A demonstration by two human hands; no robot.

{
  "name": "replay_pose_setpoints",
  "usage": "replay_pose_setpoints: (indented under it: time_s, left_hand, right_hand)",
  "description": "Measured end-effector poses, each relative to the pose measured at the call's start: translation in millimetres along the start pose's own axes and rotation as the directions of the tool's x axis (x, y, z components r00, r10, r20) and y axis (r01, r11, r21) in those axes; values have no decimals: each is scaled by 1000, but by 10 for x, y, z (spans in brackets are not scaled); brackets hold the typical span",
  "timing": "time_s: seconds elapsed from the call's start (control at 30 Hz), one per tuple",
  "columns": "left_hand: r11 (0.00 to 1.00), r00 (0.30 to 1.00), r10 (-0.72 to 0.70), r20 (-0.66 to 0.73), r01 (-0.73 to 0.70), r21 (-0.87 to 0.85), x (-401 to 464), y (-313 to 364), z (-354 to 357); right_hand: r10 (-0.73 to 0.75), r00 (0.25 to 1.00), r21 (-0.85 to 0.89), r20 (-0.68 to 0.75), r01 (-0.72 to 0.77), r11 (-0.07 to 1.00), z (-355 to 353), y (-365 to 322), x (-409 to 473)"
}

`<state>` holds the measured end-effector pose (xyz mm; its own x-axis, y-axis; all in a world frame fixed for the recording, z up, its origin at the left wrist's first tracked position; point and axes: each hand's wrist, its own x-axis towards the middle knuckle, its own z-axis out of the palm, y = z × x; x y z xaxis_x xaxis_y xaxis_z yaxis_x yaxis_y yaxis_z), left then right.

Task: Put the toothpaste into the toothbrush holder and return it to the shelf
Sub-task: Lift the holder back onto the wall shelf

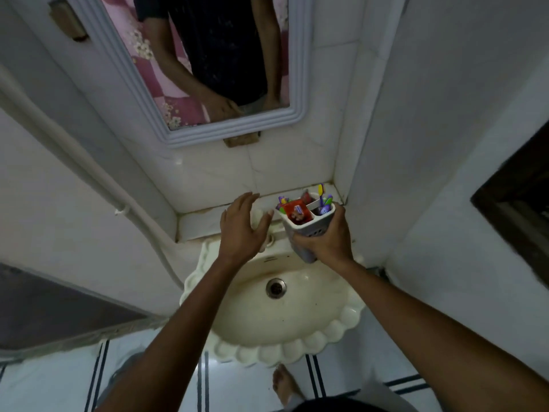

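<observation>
My right hand [325,240] grips a white toothbrush holder [312,224] from below and the right side, tilted toward me above the back of the sink. A red toothpaste tube [295,211] stands in its left compartment. Several coloured toothbrushes [323,200] stick out of the right compartment. My left hand [242,230] hovers just left of the holder with fingers spread, holding nothing. The tiled shelf [205,221] runs along the wall right behind both hands.
A cream scalloped sink [341,322] with a drain [276,287] sits below my hands. A framed mirror [237,123] hangs above the shelf. A white pipe [89,173] runs down the left wall. Tiled walls close in on both sides.
</observation>
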<state>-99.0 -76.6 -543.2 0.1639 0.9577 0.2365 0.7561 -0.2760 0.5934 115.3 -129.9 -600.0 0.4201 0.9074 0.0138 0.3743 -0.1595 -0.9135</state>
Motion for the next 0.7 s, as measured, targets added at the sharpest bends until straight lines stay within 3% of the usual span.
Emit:
replay_pose_setpoints:
  time_s: [0.23, 0.7]
  left_hand:
    - [996, 989, 88, -123, -85, 27, 71, 527, -423]
    - [943, 841, 323, -433, -327, 69, 482, 2382, -1970]
  right_hand:
    - [-214, 960, 96, -180, 233, 968, -538, -847, 145]
    - [-548, 731, 139, -407, 642, 754, -2148, -3238, 385]
